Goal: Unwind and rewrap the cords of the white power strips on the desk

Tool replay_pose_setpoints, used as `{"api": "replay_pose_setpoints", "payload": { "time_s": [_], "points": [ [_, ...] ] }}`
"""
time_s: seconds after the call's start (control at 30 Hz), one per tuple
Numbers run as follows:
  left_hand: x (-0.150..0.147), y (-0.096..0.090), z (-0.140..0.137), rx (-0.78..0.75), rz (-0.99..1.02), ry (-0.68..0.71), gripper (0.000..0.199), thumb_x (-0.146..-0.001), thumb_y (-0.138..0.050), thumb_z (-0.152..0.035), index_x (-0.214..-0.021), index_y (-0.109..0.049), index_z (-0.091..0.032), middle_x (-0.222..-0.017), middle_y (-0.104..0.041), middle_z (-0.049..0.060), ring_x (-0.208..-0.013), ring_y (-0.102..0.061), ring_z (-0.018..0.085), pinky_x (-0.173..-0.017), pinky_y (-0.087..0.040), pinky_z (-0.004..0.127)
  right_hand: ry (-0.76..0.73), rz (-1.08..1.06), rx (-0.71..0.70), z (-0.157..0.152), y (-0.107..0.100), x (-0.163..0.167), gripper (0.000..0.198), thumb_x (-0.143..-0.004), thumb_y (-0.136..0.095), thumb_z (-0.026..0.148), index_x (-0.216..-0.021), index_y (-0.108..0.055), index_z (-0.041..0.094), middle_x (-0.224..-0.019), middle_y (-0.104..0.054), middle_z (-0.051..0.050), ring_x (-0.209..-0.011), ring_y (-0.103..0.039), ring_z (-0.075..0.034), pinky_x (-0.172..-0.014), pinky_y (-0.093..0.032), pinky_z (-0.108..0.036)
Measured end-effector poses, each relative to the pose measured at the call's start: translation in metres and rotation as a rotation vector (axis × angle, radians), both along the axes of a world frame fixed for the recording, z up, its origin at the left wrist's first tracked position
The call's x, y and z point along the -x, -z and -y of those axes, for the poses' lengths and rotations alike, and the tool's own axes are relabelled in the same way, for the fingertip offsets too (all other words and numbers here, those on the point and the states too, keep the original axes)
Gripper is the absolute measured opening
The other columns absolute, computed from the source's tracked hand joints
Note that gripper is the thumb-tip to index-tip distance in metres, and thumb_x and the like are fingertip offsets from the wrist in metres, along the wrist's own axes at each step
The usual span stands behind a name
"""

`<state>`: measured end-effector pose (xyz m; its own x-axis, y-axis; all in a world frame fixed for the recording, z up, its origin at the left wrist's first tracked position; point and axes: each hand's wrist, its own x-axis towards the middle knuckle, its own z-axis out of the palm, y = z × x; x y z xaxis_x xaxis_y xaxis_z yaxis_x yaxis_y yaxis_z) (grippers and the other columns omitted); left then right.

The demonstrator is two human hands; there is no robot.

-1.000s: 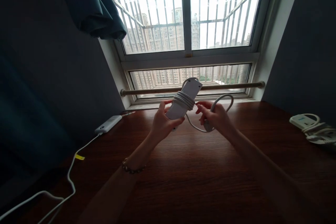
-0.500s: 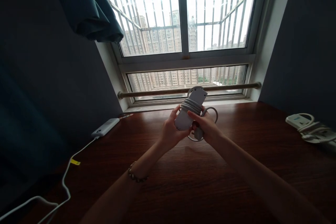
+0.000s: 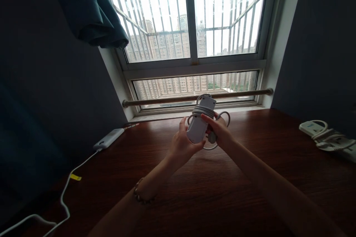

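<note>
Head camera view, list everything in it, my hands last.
Device: one, whitish, between hands
Cord: one, whitish, wound around it
Plug: one, grey, at right hand
Box: one, white, table's left
Cable: strands unclear, white, lower left
Tag: one, yellow, on cable
Patch: one, multicoloured, beyond box
Corded bundle: one, white, table's right
Table: one, brown, under hands
Window: one, grey frame, ahead
Bars: many, pale, outside window
Buildings: several, tan, outside
Greenery: some, green, outside
Rail: one, brownish, across window
Curtain: one, blue, upper left
Walls: two, dark, window's sides
Bracelet: one, dark, left wrist
Left hand: one, bare, holding device's near end
Right hand: one, bare, holding device's right side
</note>
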<state>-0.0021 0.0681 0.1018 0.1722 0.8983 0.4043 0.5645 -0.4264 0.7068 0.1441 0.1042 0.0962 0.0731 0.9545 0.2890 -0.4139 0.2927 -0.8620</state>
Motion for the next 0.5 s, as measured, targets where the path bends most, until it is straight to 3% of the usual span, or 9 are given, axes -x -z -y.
{"api": "replay_pose_setpoints", "payload": {
  "time_s": [0.13,0.3,0.5],
  "points": [
    [-0.002,-0.007,0.01,-0.045,-0.08,-0.058,0.093,-0.061,-0.072,-0.039,-0.139,-0.029,-0.014,-0.106,-0.061,0.011,-0.088,-0.06,0.027,-0.074,-0.046,0.035,-0.011,-0.027,-0.021,-0.001,0.001,-0.001,0.042,-0.062,-0.08,0.039,-0.088,-0.054,0.018,-0.056,-0.051,0.007,-0.04,-0.042,-0.005,-0.035,-0.037,-0.014],
    [0.007,-0.005,0.0,0.062,0.136,0.155,0.1,-0.057,-0.077,-0.033,-0.143,-0.027,-0.02,-0.11,-0.062,0.01,-0.094,-0.06,0.026,-0.076,-0.047,0.032,-0.012,-0.047,0.008,-0.002,0.005,0.001,0.039,-0.062,-0.08,0.038,-0.08,-0.053,0.018,-0.057,-0.05,0.007,-0.042,-0.042,-0.005,-0.037,-0.036,-0.014],
    [0.015,-0.005,-0.008,0.208,0.285,0.299,0.113,-0.051,-0.083,-0.026,-0.145,-0.02,-0.024,-0.107,-0.062,0.009,-0.092,-0.061,0.026,-0.072,-0.05,0.032,0.028,-0.032,-0.035,0.002,0.003,0.004,0.043,-0.062,-0.079,0.038,-0.091,-0.053,0.019,-0.056,-0.051,0.008,-0.039,-0.041,-0.006,-0.034,-0.034,-0.015]
  ]
}}
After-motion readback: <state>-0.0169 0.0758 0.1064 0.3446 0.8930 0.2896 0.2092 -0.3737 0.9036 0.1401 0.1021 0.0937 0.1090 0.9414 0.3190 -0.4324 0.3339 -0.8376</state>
